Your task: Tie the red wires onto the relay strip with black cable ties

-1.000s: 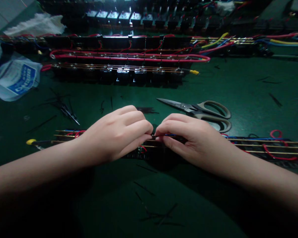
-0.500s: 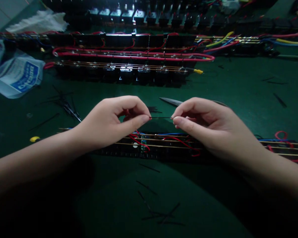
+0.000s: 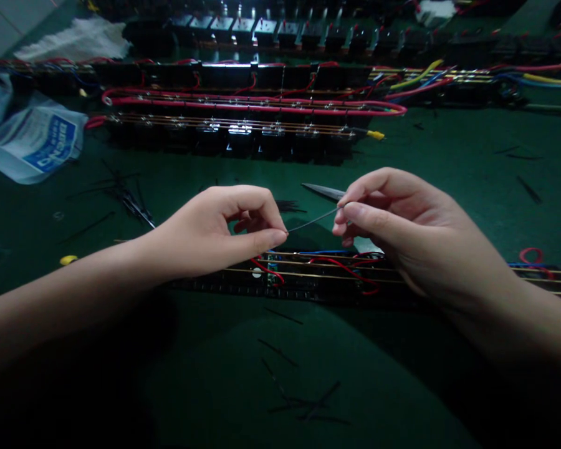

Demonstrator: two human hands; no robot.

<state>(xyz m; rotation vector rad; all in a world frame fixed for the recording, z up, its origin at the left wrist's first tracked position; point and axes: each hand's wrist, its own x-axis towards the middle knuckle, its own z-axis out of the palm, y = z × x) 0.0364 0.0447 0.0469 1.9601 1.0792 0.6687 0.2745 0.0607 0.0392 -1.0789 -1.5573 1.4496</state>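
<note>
A thin black cable tie (image 3: 313, 220) stretches between my two hands, slanting up to the right. Its left end is pinched between thumb and forefinger of my left hand (image 3: 245, 227). My right hand (image 3: 393, 218) grips the other end between thumb and fingertips, a bit higher. Below them lies a long black strip assembly (image 3: 308, 274) with brass rods, red and blue wires and a small green circuit board (image 3: 272, 269). The pointed metal blade (image 3: 322, 190) of a tool shows behind my right hand, which hides the rest of it.
Loose black ties (image 3: 128, 202) lie to the left, with more black pieces (image 3: 308, 405) in front. Further back stands a black assembly with a red cable loop (image 3: 252, 103). A printed plastic bag (image 3: 42, 140) and a crumpled white cloth (image 3: 77, 40) are at left.
My right hand has moved up and slightly right, my left slightly down. The cable tie, level before, now slants, and more of it shows between the fingers.
</note>
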